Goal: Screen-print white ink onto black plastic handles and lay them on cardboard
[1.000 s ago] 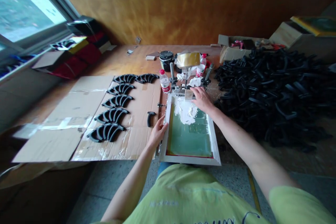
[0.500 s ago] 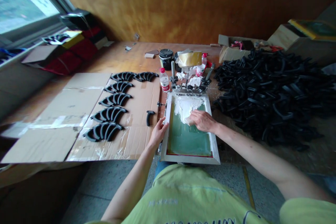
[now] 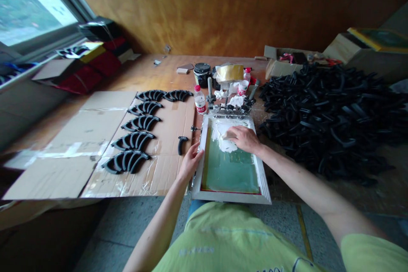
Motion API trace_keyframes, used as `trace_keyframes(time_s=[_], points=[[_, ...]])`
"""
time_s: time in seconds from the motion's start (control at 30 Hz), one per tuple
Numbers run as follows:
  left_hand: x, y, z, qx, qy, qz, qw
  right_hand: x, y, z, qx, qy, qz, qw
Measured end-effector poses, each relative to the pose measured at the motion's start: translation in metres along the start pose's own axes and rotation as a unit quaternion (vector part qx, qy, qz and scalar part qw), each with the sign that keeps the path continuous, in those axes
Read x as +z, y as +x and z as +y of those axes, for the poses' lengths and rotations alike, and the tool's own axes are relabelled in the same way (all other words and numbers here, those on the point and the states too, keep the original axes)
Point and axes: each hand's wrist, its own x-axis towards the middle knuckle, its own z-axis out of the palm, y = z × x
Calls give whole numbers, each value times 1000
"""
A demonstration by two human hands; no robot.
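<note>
At the brown wooden table's front edge, scrape white paste evenly, right hand pinching your pale scraper, left hand spread.

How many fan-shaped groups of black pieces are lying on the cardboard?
6. Two side by side at the far end: left group, right group. Nearer, in one column: third group, fourth group, fifth group, sixth group.

There is room to reach over the near part of the green screen, or over the cardboard between the black rows and the lone black piece. At the far end, the metal clamp and bottle block the way; a big black pile blocks the right.
</note>
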Motion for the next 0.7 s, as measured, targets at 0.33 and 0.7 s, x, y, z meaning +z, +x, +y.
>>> trace_keyframes(time_s=[0.33, 0.7], points=[[2, -6, 110, 142, -101, 10, 985, -55, 34, 105, 251, 31, 157, 955], [49, -1, 73, 64, -161, 17, 985, 42, -48, 38, 110, 40, 6, 993]])
